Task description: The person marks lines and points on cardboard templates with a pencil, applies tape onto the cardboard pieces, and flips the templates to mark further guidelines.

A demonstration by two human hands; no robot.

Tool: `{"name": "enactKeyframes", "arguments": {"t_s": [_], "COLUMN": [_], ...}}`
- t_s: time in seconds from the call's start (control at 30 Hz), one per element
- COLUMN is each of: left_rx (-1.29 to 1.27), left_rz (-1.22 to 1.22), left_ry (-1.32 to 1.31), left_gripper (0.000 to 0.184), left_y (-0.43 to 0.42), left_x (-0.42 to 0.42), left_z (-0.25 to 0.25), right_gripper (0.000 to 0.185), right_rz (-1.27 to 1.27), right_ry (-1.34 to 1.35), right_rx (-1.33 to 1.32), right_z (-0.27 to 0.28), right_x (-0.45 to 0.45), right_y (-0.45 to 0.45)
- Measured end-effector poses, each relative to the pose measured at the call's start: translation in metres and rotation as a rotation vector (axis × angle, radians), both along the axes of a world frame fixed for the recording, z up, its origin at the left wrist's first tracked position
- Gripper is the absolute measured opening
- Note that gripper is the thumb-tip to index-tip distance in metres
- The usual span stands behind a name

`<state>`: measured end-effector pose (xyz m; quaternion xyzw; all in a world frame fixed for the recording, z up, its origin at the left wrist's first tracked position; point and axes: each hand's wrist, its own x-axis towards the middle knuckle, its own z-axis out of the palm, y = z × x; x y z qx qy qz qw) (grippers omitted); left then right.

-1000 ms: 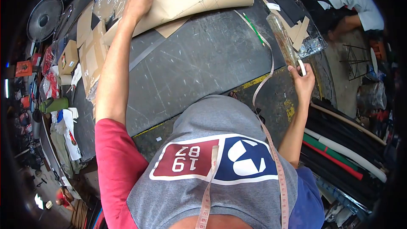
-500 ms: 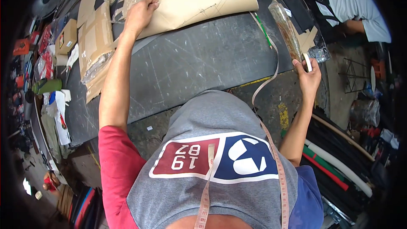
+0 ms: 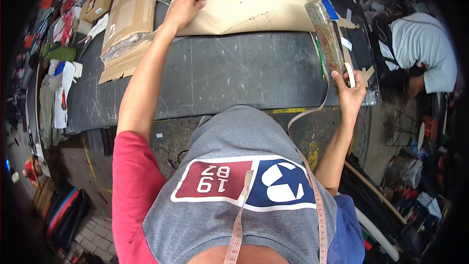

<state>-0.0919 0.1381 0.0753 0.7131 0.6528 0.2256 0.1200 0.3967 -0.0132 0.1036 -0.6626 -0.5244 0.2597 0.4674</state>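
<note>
Reaching over a table (image 3: 234, 68), the left hand (image 3: 183, 12) is set at the left part of a tan sheet (image 3: 249, 7), its fingers curled; whether the edge is pinched cannot be told. The sheet is spread over the far part of the table, its long axis directed left to right, its drawn marks turned upward. From its gentle bowing it is judged light and springy, yet easily creased; it is best taken by the edges, at two well-separated places. Just beside its near right corner, a pencil (image 3: 320, 54) is seen, aligned near to far. Farther right, a bar (image 3: 326, 34) is held at its near end by the right hand (image 3: 350, 90), thumb and fingers closed about it, with a white ring (image 3: 350, 74) at the fingers. The bar is aimed away and slightly leftward, its far end overlapping the sheet in view; contact there cannot be told. Being glossy and apparently rigid, it is judged slippery, and is best grasped across its narrow width.
</note>
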Motion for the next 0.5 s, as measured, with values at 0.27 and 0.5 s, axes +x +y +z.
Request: {"name": "enactKeyframes", "arguments": {"t_s": [0.27, 0.5], "left_rx": [-0.014, -0.027], "left_rz": [-0.122, -0.187], "left_ry": [0.025, 0.051], "left_gripper": [0.030, 0.029], "left_y": [0.024, 0.047], "left_x": [0.020, 0.052], "left_z": [0.014, 0.026], "right_gripper": [0.033, 0.033], "right_rz": [0.039, 0.002], "right_ry": [-0.002, 0.039], "right_rx": [-0.014, 0.010], "right_z": [0.004, -0.010], "right_x": [-0.011, 0.007], "right_y": [-0.004, -0.019]}}
